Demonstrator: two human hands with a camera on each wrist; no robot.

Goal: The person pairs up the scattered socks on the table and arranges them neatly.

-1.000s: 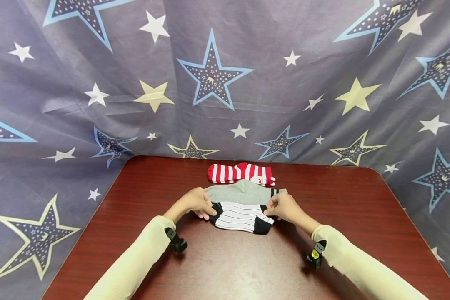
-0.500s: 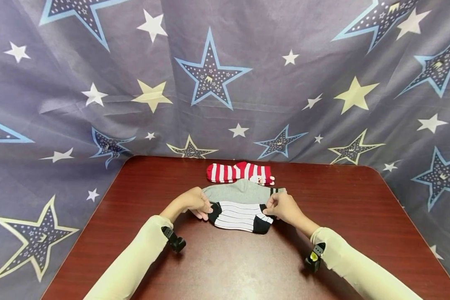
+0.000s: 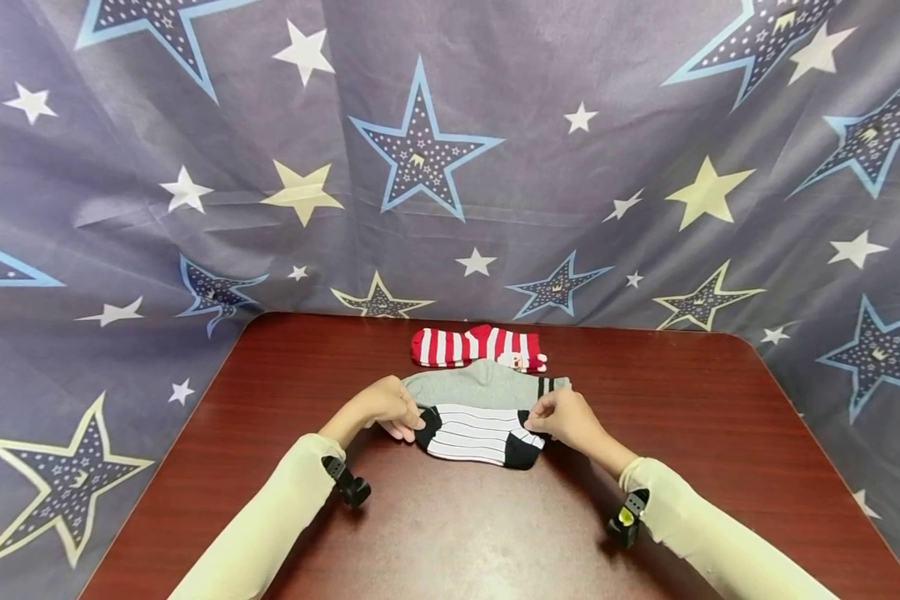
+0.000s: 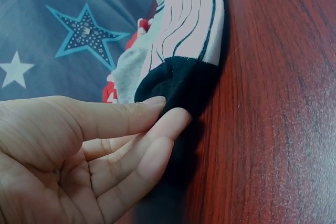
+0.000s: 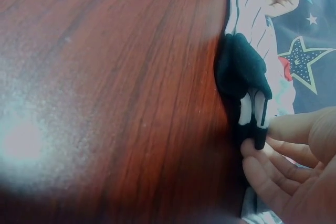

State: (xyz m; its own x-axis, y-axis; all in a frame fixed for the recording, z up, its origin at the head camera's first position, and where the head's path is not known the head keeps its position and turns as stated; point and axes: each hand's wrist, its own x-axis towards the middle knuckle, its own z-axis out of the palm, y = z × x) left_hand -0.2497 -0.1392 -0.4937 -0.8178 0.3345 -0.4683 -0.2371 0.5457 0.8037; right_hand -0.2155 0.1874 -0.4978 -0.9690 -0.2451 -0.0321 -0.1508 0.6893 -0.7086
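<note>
A white ankle sock (image 3: pixel 468 435) with thin black stripes, a black toe and a black heel (image 3: pixel 522 451) lies stretched sideways in the head view. My left hand (image 3: pixel 392 408) pinches its black toe (image 4: pixel 176 85) between thumb and fingers. At the other end, my right hand (image 3: pixel 567 418) pinches the black cuff (image 5: pixel 253 132); two layers of cuff and heel show side by side in the right wrist view. Just behind lies a grey sock (image 3: pixel 480 383) with black bands at its cuff, partly overlapped by the striped one. Beyond that is a red-and-white striped sock (image 3: pixel 476 347).
All the socks are on a reddish-brown wooden table (image 3: pixel 450 533), one behind another toward its far edge. A grey-blue curtain (image 3: pixel 450 242) printed with stars hangs behind the table and along its sides. Each wrist wears a black strapped camera (image 3: pixel 347 482).
</note>
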